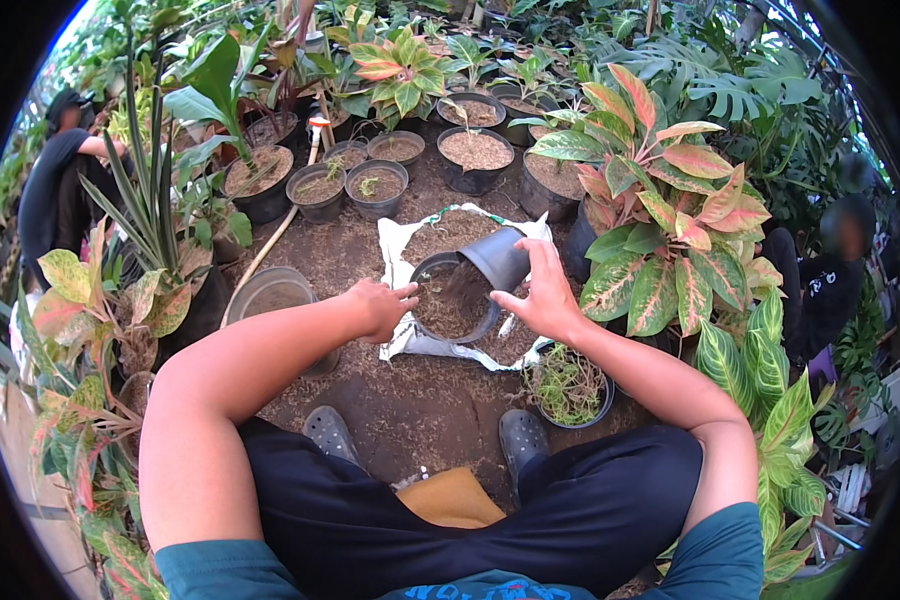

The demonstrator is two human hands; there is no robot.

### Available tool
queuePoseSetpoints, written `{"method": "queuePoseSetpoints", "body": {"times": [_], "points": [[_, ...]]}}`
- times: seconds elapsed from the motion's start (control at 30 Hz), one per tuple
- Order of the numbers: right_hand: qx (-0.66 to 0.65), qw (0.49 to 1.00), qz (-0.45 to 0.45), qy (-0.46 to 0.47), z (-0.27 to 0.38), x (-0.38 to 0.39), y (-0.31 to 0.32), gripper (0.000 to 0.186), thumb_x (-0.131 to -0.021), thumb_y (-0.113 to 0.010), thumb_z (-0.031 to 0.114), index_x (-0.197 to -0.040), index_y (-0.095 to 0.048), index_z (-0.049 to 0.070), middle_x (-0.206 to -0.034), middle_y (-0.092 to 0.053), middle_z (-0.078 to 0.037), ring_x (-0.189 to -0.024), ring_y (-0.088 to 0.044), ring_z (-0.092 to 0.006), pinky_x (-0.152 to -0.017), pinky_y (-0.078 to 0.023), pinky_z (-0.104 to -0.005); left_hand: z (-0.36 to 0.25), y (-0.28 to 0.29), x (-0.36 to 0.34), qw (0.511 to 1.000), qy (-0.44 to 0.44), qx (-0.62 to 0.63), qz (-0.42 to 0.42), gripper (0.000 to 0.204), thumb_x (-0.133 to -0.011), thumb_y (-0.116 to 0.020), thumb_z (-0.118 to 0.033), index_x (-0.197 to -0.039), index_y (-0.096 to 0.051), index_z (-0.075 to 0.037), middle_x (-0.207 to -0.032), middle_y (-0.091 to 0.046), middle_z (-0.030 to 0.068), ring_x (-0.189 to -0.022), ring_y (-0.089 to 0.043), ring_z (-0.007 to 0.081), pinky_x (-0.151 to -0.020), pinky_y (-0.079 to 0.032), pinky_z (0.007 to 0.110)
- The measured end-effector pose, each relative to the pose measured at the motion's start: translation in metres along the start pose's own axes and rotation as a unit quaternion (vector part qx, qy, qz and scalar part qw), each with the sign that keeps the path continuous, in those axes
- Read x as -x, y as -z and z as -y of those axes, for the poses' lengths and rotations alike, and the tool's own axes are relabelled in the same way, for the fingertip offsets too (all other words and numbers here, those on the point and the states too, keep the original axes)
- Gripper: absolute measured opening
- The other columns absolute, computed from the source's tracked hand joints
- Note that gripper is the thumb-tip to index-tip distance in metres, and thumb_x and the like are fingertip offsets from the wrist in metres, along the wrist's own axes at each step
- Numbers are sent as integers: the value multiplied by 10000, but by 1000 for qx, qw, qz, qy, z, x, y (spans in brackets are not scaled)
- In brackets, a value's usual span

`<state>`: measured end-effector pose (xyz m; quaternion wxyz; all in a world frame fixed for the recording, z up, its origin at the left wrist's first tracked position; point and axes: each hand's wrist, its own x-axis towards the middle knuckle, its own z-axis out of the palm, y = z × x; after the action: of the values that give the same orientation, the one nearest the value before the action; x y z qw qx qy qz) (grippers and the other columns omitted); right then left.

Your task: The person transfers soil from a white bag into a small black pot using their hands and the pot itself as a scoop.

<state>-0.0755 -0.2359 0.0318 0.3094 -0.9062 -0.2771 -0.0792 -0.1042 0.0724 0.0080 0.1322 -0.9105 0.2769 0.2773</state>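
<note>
My right hand (548, 298) grips a black plastic plant pot (505, 258), thumb low and fingers over its base. The pot is tipped on its side with its mouth facing left, and dark soil (464, 288) shows at its mouth. Below it a wider pot (475, 333) holds brown potting mix and stands on an opened white sack (402, 338). My left hand (380, 308) is at that pot's left side, fingers stretched toward its rim and holding nothing. Whether the fingertips touch the rim, I cannot tell.
Right of the sack stands a pot of trailing green plants (570, 388). A dark basin (270, 293) lies behind my left forearm, beside a pale pipe (262, 262). Several potted plants ring the ground. One person (60, 190) sits far left, another (838, 285) right.
</note>
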Motion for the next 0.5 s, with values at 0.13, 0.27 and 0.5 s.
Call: {"method": "queuePoseSetpoints", "body": {"times": [0.13,0.27,0.5], "points": [[24,996,12,90,3,1,-1,822,-768,-917,234,-1409,-435,53,-1436,-433,-267,-1321,-491,-474,-1091,-466,-509,-3,8,-2,1000,1,-2,15,867,-884,-659,-222,-1668,-296,-154,-1765,-182,89,-1408,-543,332,-1111,-462,505],[113,978,-2,177,1,-1,2,824,-754,-922,226,-1411,-446,84,-1447,-426,-268,-1337,-479,-491,-1085,-479,-524,-6,15,0,999,8,-8,36,860,-893,-658,-239,-1670,-296,-172,-1767,-183,64,-1414,-537,327,-1128,-449,516],[191,976,-38,96,-18,-7,3,827,-763,-907,271,-1415,-441,68,-1481,-406,-266,-1335,-477,-483,-1029,-526,-542,12,13,-6,1000,14,0,6,779,-927,-633,-284,-1644,-352,-176,-1759,-223,32,-1442,-514,312,-1142,-436,533]]}}
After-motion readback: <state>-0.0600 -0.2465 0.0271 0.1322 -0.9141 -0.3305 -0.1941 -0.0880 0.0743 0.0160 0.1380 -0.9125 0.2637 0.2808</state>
